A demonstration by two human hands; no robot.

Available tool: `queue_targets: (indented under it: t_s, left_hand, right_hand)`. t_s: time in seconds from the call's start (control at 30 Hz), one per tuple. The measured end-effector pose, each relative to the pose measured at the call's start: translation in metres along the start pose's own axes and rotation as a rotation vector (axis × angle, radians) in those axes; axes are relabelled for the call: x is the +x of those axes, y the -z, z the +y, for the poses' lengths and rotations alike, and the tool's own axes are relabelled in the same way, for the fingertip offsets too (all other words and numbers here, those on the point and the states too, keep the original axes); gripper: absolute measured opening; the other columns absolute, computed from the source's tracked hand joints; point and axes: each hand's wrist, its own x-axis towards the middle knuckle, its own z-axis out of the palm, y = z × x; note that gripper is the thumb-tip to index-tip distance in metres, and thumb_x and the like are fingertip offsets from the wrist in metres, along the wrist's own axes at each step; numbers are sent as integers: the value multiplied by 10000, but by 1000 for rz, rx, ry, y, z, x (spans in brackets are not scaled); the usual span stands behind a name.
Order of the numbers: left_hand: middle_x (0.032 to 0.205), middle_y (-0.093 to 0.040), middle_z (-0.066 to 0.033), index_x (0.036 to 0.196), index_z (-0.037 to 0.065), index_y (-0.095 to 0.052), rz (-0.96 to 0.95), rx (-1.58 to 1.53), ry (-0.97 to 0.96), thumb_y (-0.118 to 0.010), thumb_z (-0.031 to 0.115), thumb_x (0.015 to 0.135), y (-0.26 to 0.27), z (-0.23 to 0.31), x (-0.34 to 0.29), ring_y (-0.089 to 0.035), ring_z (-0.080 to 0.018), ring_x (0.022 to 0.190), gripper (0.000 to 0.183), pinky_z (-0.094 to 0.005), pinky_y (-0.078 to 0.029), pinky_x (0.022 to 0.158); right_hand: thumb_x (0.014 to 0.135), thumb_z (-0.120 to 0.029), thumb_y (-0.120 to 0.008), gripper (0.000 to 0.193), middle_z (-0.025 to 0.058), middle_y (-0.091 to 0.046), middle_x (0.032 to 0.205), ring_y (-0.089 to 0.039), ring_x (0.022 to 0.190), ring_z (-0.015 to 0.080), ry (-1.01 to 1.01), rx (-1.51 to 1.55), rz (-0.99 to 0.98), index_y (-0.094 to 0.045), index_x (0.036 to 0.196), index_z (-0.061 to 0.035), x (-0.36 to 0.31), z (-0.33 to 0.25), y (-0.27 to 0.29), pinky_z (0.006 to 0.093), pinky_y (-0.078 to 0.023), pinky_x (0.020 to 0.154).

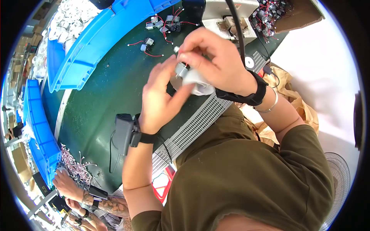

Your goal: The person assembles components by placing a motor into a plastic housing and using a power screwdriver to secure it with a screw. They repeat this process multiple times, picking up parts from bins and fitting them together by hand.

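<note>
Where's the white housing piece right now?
Head view, upper centre: the white housing is gripped between the left hand and right hand, above the green table.

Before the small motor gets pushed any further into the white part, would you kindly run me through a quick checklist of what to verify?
1. Right hand grips the small grey motor from above: ok.
2. Left hand supports the white plastic part from the side: ok.
3. Motor seated square in the part: cannot tell, fingers cover the joint.
4. Motor's wires free of the fingers: cannot tell.
5. Spare wired motors within reach on the green bench: ok.
6. Co-worker's hand apart from the work, at the wire bundle: ok.
</note>
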Motion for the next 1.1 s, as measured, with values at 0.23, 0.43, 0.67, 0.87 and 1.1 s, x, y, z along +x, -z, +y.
queue_targets:
  t_s: [0.23,0.43,0.67,0.87,1.1]
  left_hand:
    - [897,-654,-129,1046,16,-584,151,162,-275,-673,18,738,-3,-1,3,-590,-295,953,321,-409,-447,850]
    - [933,-616,-100,1041,37,-605,32,472,-460,-749,230,693,-18,9,1,-572,-300,938,423,-406,-420,861]
    - [835,-609,-99,966,1,-632,275,252,-327,-807,156,638,-10,28,5,-582,-257,716,402,-334,-492,612]
    - [895,-601,-8,962,107,-659,166,720,-811,-751,197,661,-10,-1,17,-570,-198,766,328,-295,-491,599]
    - [1110,-582,-92,1154,89,-580,3,418,-525,-756,181,659,3,14,5,-569,-263,984,534,-355,-487,800]
  right_hand:
    - [908,-17,-524,96,68,-583,816,-572,740,112,14,237,300,-464,981,-1,0,12,-14,229,-467,665]
    - [910,-17,-516,103,72,-584,790,-573,705,126,-70,448,450,-448,986,-7,2,27,-33,250,-479,654]
    - [904,-61,-547,106,83,-610,795,-600,699,127,-199,200,321,-471,961,-13,0,17,0,246,-505,602]
    - [896,-79,-563,108,85,-621,813,-600,718,111,-442,189,102,-506,970,-23,-4,20,29,246,-498,634]
    - [872,-80,-588,223,86,-636,1011,-584,979,127,-460,528,-153,-592,1067,29,-18,12,42,260,-442,863]
